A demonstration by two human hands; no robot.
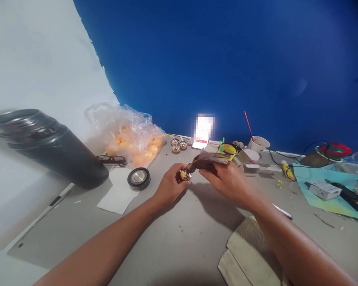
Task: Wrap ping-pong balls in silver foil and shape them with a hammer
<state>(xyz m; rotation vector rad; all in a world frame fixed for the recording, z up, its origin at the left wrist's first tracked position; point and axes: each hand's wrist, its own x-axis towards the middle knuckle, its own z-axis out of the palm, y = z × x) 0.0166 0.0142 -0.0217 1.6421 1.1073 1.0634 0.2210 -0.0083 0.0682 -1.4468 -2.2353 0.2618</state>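
Note:
Between the fingertips of my left hand [170,184] is a small ball [185,175], yellow-orange in part and covered elsewhere with shiny dark and gold bits. My right hand [229,180] is closed round a claw hammer [210,160] with a worn brown head, gripping it close to the head. The hammer's face is right at the top of the ball; whether they touch I cannot tell. Its handle is hidden by my hand. Beyond my hands, several similar studded balls [176,148] sit in a cluster on the grey table [167,246].
At left are a large dark flask [53,147], its round lid [139,178], white paper [116,198], glasses [111,159] and a plastic bag of orange balls [134,143]. A white cup [259,143], turquoise sheet [304,182] and beige cloth-like piece [247,254] lie right.

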